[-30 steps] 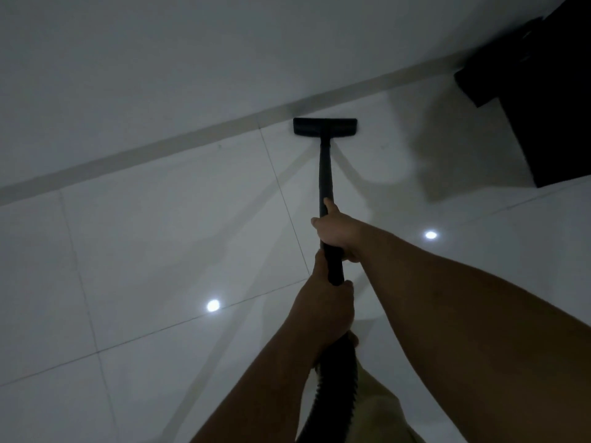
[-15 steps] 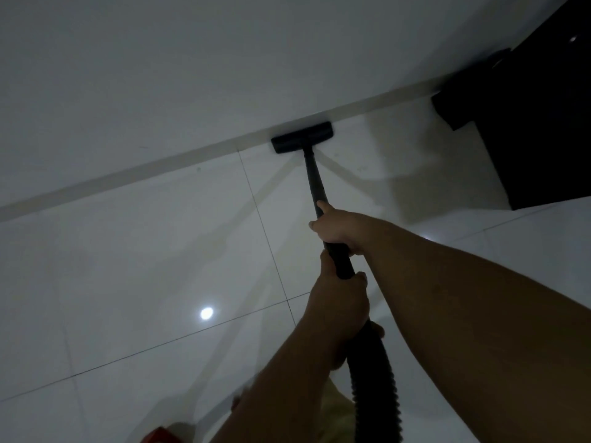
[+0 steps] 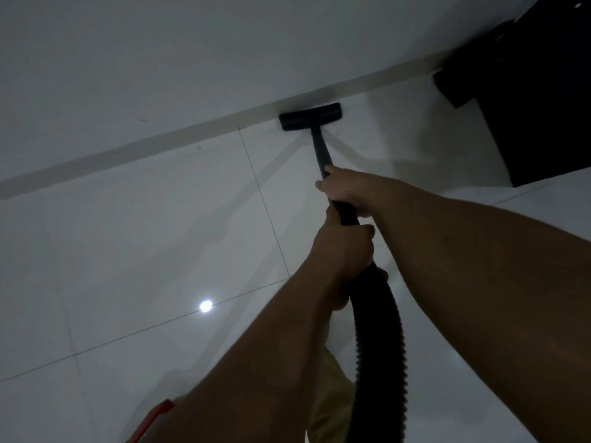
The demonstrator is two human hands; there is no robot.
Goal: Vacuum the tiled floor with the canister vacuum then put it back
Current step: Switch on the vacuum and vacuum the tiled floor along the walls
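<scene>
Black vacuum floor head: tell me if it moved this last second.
Yes. The black vacuum floor head went forward, up to the grey skirting strip.

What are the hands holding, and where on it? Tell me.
Both grip the black vacuum wand: the right hand farther down its tube, the left hand just behind, where the ribbed hose joins.

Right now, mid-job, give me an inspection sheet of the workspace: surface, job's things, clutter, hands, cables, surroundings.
Surface: glossy tiled floor, reflecting a ceiling light.
Job's things: black floor nozzle flat against the skirting strip; wand runs back into ribbed hose. Canister not in view.
Clutter: red object at the bottom edge, unidentifiable.
Hands: right hand grips the wand ahead; left hand grips behind, at the hose end.
Cables: nothing seen.
Surroundings: pale wall; dark furniture right of the nozzle, apart from it.
</scene>
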